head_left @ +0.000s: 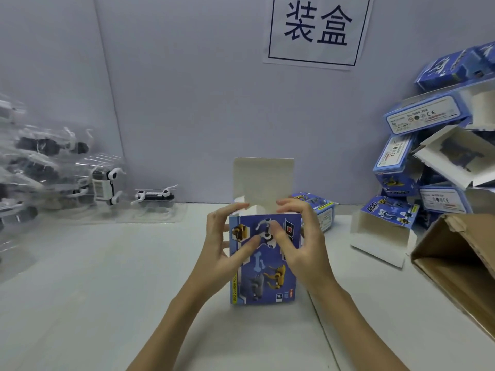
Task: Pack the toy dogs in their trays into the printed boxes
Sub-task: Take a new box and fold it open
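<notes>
Nearest, our left hand (227,236) and right hand (297,236) clasp one printed box (263,261) upright on the table (107,290), fingers curled at its open top, likely steadying it to fold the side flaps under the raised lid (263,180). Beyond, one trayed toy dog (155,199) lies alone beside a heap uncountable; roughly eight boxes (428,145) pile far right.

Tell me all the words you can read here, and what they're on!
"装盒": paper sign on the wall.
"DOG": blue box lying at right.
"CE": white label of a stacked box.
Held box: its title is covered by the right hand; the yellow strip is too blurred.
Other labels: too small.
</notes>
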`<move>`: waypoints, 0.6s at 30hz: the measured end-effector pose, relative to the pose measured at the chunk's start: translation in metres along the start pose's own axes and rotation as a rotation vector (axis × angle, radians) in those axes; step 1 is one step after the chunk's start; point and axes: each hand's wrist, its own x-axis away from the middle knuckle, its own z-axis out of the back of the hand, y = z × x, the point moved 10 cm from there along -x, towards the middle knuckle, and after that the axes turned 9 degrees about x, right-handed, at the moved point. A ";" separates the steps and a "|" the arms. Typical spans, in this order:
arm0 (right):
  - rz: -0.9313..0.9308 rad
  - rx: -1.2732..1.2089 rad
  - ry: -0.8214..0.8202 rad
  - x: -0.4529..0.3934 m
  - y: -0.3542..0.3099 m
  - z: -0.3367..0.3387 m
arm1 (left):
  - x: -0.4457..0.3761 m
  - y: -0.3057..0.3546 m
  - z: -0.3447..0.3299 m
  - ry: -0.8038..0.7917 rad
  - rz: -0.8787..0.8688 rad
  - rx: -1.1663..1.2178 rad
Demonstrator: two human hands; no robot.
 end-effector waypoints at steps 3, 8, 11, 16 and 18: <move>0.010 0.005 0.035 0.001 -0.007 0.006 | 0.001 0.005 -0.005 -0.021 -0.042 -0.017; 0.005 -0.025 0.076 0.005 -0.009 0.005 | -0.001 0.016 0.009 0.093 -0.026 0.021; -0.071 -0.159 -0.004 0.003 -0.008 0.001 | -0.004 0.027 0.016 0.119 -0.036 0.075; -0.061 -0.236 0.011 0.001 -0.010 0.007 | -0.005 0.030 0.016 0.109 -0.003 0.212; -0.095 -0.254 0.021 0.001 -0.005 0.008 | -0.005 0.031 0.015 0.110 -0.016 0.253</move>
